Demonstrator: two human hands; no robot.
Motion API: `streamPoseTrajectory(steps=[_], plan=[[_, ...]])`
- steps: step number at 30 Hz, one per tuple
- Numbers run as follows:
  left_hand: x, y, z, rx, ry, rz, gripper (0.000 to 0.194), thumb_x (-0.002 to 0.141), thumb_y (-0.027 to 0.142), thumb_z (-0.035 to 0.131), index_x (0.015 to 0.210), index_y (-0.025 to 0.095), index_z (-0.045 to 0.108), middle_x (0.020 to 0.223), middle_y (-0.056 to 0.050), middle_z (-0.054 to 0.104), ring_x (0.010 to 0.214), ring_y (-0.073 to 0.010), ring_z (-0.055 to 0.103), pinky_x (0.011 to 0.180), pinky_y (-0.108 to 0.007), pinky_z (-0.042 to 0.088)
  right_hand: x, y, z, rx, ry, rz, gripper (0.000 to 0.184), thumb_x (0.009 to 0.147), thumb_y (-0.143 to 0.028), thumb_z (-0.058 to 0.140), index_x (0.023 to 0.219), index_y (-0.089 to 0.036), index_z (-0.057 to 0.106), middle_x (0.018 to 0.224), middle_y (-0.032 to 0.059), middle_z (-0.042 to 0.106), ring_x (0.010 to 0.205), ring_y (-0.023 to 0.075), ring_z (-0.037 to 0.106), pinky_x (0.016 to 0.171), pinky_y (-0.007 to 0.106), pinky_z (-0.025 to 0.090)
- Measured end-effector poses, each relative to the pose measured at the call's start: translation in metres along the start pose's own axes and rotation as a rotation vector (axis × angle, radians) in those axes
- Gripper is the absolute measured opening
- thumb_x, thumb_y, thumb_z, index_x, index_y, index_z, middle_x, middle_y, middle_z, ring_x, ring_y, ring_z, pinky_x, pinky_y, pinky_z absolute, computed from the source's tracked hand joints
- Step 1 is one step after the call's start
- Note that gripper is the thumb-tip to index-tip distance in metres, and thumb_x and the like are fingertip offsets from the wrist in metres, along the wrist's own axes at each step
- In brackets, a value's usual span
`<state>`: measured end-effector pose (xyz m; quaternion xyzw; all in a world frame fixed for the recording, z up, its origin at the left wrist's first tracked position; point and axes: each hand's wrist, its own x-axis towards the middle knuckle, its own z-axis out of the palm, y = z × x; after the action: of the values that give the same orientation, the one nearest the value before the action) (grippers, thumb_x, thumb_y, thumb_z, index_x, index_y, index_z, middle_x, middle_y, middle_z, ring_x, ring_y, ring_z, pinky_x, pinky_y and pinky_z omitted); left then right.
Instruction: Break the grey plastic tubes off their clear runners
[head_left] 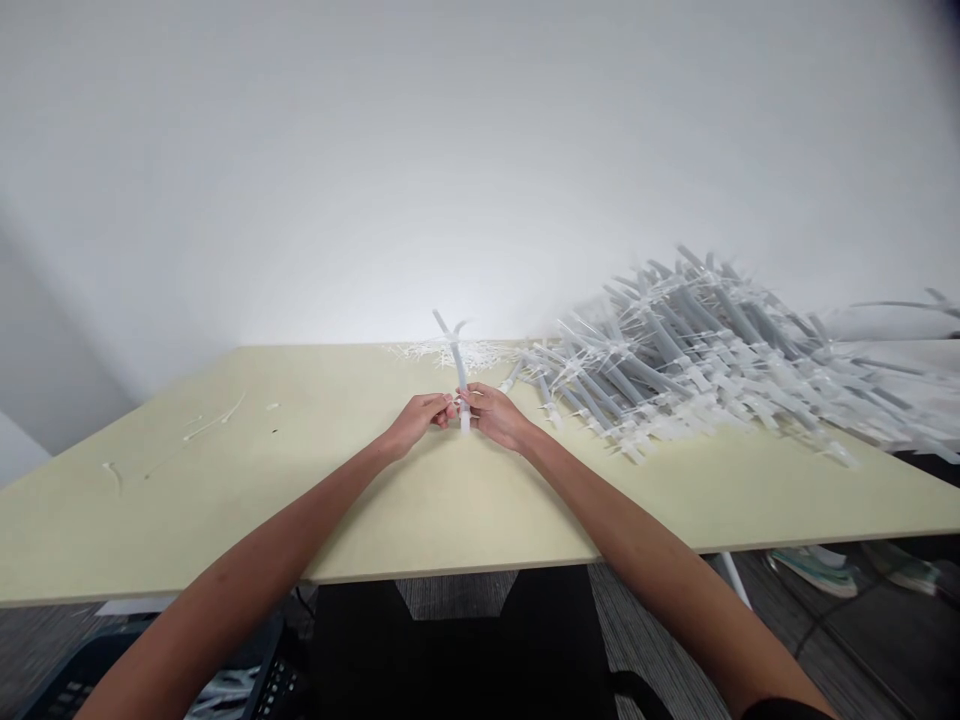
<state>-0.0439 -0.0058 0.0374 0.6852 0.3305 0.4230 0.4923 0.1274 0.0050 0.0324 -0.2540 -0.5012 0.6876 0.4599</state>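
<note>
Near the middle of the pale yellow-green table (225,500), my left hand (414,423) and my right hand (491,416) meet at a translucent grey plastic tube (459,372). The tube stands nearly upright, and the fingers of both hands pinch it low down, hiding part of it. A thin white strap, perhaps a cable tie, seems to sit at the pinch. To the right of my right hand lies a large heap of similar tubes with white cable ties (690,365), its near end a short way from that hand.
White plastic clippings (442,353) lie at the table's far edge, and a few white scraps (214,422) lie on its left side. A white wall stands behind. Below the front edge are a black chair back (457,640), a black crate (82,680) and shoes (814,572).
</note>
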Motion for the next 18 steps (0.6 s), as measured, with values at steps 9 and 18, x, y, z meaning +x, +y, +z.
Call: streamPoseTrajectory(steps=[9,18], plan=[[0.0003,0.0011,0.0013,0.327,0.094,0.018,0.042,0.084,0.046,0.038,0.065,0.015,0.059,0.057,0.001,0.048,0.057,-0.0114,0.044,0.060,-0.024,0.033,0.0007,-0.0041,-0.0017,-0.089,0.106,-0.003,0.036,0.057,-0.029,0.078,0.074,-0.019,0.047,0.067,-0.0010,0.059,0.065,0.0136,0.058,0.069,0.034,0.049],[-0.0044,0.0028,0.0085,0.517,0.114,0.036,0.041,0.085,0.041,0.034,0.066,0.017,0.060,0.057,0.002,0.047,0.054,-0.0108,0.043,0.055,-0.023,0.031,-0.0004,-0.0039,0.0025,-0.219,0.153,-0.066,0.037,0.059,-0.033,0.075,0.073,-0.021,0.043,0.060,-0.0039,0.057,0.058,0.0131,0.056,0.066,0.036,0.049]])
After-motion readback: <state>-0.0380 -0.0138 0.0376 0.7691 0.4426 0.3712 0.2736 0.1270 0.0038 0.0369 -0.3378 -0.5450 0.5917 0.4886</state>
